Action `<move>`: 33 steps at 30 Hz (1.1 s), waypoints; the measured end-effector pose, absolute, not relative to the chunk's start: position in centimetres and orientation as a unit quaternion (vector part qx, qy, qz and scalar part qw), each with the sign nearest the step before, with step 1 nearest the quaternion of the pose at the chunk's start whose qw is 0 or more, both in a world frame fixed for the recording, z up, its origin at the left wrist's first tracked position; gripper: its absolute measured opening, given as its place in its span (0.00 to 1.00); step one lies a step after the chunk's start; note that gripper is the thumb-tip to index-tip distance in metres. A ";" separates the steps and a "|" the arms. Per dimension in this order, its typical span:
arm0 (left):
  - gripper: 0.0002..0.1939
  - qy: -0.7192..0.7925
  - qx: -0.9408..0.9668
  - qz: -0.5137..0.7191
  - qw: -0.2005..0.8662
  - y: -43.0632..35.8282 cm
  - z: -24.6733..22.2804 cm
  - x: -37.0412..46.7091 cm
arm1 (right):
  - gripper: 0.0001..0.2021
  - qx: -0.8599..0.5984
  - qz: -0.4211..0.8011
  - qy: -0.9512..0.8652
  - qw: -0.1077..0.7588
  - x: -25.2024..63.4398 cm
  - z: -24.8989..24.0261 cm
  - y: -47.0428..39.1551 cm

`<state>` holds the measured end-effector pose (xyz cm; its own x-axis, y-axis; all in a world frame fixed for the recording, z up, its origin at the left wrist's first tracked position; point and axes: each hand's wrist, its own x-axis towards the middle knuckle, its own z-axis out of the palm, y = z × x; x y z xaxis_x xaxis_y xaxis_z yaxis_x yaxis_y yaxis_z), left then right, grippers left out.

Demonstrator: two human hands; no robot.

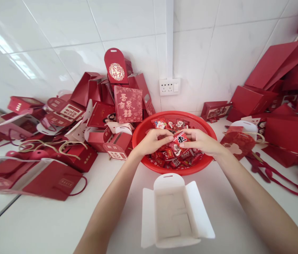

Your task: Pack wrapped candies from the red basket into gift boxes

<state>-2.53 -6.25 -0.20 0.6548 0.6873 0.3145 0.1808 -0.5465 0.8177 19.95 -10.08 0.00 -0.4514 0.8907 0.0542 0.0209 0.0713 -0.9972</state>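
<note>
Over the red plastic basket (174, 171), both hands meet at a small red wrapped packet (181, 138) with a black character on it. My right hand (200, 141) pinches this packet between thumb and fingers. From the other side, the closed fingertips of my left hand (157, 140) reach the packet's left edge. Many red wrapped sweets (168, 154) fill the basket beneath. Nearer to me, between my forearms, an open box (174, 215) with a pale inside stands with its flaps spread; its bottom is bare.
Red gift boxes (128, 104) and bags (32, 176) crowd the left side. More red boxes and bags (291, 134) are piled at the right, beside a dark red ribbon-like strap (283, 173). A socket (169, 87) sits on the tiled wall behind the basket.
</note>
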 end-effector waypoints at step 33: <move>0.19 0.411 0.891 0.106 0.163 -6.7 -0.2 -2.2 | 0.10 -0.440 0.593 -0.447 0.506 19.3 0.0 -9.6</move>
<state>-2.22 -6.67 -0.15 0.6396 0.7668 0.0543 0.6977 -0.6087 0.3779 19.25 -9.63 0.02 -0.1019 0.9924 -0.0689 -0.2065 -0.0888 -0.9744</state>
